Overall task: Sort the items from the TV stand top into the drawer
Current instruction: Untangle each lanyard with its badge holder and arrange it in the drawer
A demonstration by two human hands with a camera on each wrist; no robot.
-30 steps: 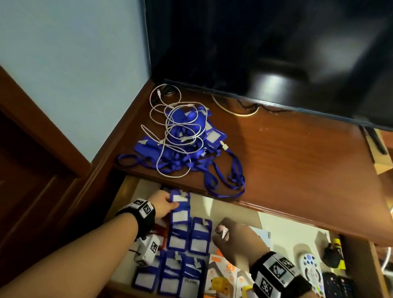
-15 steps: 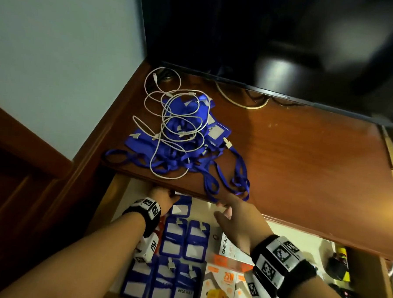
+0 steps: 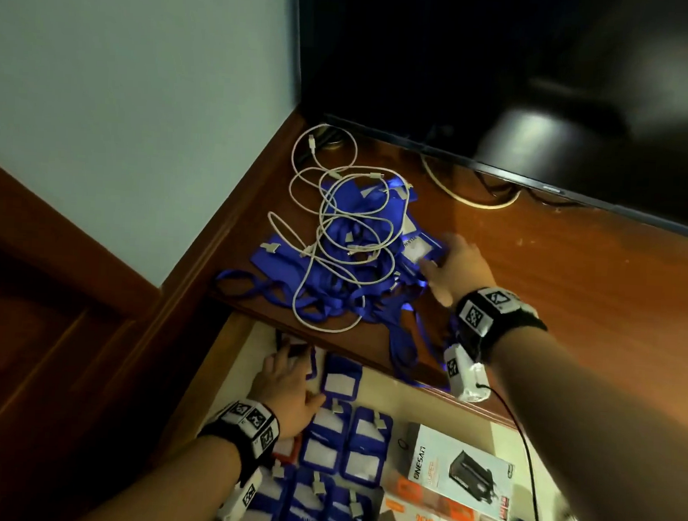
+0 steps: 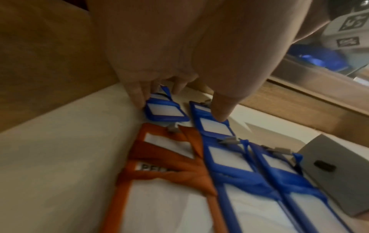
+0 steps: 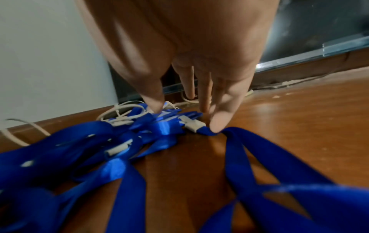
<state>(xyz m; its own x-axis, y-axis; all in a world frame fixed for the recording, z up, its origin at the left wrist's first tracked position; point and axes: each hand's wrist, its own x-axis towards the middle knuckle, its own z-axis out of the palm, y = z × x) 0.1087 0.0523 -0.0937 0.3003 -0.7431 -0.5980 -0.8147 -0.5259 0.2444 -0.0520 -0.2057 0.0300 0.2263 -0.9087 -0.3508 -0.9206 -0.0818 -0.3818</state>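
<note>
A tangle of blue lanyards with badge holders (image 3: 346, 260) (image 5: 119, 141) lies on the wooden TV stand top (image 3: 572, 292), with a white cable (image 3: 329, 203) looped over it. My right hand (image 3: 442, 257) (image 5: 185, 116) reaches onto the pile's right edge, its straight fingers touching a lanyard strap. Below, the open drawer (image 3: 426, 400) holds rows of blue badge holders (image 3: 344, 447) and an orange one (image 4: 165, 157). My left hand (image 3: 292, 371) (image 4: 179, 108) is at the drawer's back left. Its fingertips (image 4: 139, 100) press the farthest blue badge holder (image 4: 163, 110), and its thumb rests on the neighbouring one.
A dark TV (image 3: 504, 69) stands at the back of the stand, a cream cable (image 3: 469, 199) under it. A white charger box (image 3: 459, 461) and orange boxes (image 3: 420, 519) fill the drawer's right part. A pale wall (image 3: 123, 109) bounds the left.
My right hand has come up out of the drawer onto the lanyard pile on the stand top. My left hand has stayed over the badge holders at the back of the drawer.
</note>
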